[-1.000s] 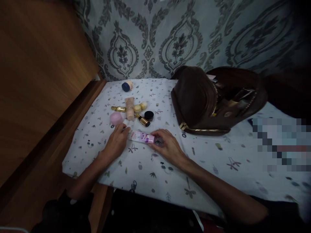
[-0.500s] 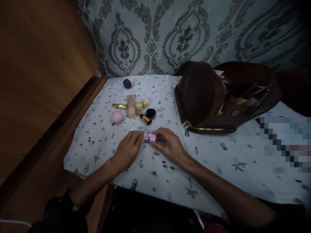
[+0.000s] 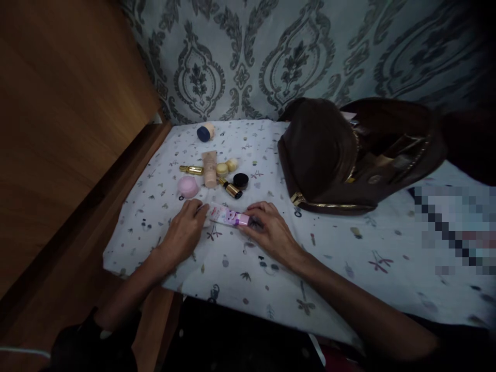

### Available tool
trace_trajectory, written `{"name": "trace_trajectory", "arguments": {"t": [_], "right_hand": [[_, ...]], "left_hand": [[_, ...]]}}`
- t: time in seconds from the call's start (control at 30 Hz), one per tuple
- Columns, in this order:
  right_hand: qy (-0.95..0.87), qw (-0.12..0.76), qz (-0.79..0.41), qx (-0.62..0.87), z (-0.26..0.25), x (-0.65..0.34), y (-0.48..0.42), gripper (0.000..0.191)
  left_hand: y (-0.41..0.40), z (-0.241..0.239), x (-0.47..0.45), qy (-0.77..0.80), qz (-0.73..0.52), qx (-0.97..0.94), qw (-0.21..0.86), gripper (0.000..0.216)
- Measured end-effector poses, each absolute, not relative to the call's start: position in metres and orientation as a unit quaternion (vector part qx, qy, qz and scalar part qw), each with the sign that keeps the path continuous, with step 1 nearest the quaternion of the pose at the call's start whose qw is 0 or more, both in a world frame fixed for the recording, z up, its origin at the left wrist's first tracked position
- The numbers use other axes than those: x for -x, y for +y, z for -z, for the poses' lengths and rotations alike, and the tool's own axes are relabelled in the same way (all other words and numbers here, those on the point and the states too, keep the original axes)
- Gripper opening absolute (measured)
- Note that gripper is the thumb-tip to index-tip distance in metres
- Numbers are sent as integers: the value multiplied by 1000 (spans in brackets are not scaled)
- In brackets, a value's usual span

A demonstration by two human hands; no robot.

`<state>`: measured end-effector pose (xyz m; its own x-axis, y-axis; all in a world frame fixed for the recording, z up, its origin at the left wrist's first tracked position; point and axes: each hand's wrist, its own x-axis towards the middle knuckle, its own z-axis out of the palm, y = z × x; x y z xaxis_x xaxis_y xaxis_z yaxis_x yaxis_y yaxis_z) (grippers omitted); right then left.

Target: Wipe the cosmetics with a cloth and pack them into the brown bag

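A white and purple squeeze tube (image 3: 225,215) lies across the cloth, its lilac cap pointing right. My right hand (image 3: 273,227) grips the cap end between thumb and fingers. At the other end, my left hand (image 3: 184,227) is closed, its curled fingertips on the tube's flat tail, which they partly hide. Just beyond the tube are a round pink container (image 3: 188,186), a beige tube (image 3: 210,169) and a black-and-gold bottle (image 3: 230,188). A round black compact (image 3: 241,181) sits beside that bottle.
Farther back lie a slim gold tube (image 3: 191,169), two small cream-coloured round items (image 3: 227,168) and a jar with a dark lid (image 3: 205,132). An unzipped brown bag (image 3: 321,155) stands at right. A wooden panel (image 3: 70,93) rises at left, and a patterned wall (image 3: 240,57) closes the back.
My left hand has slid left along the tube to its tail, uncovering the printed middle. My right hand stays at the cap.
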<state>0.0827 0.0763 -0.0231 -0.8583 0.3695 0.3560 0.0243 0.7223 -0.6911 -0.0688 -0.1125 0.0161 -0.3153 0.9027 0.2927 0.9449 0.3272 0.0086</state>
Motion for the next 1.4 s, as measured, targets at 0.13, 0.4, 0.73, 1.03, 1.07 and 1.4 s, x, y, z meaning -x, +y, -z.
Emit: {"name": "trace_trajectory", "arguments": {"t": [0.13, 0.4, 0.73, 1.03, 1.07, 1.4], "right_hand": [[-890, 244, -376, 86, 20, -85, 72, 17], [-885, 256, -372, 111, 19, -89, 67, 20], [-884, 268, -377, 74, 17, -89, 66, 14], [-859, 291, -420, 11, 15, -92, 69, 31], [-854, 293, -430, 0, 15, -92, 69, 31], [-817, 332, -471, 27, 16, -92, 68, 28]], "left_hand": [[-93, -30, 51, -733, 178, 633, 174, 35], [-71, -44, 24, -710, 8, 698, 94, 25], [-106, -43, 89, -788, 111, 605, -15, 16], [-104, -25, 112, -763, 389, 453, -247, 32], [-104, -23, 113, -762, 414, 426, -258, 35], [-102, -36, 93, -812, 417, 407, -42, 28]]}}
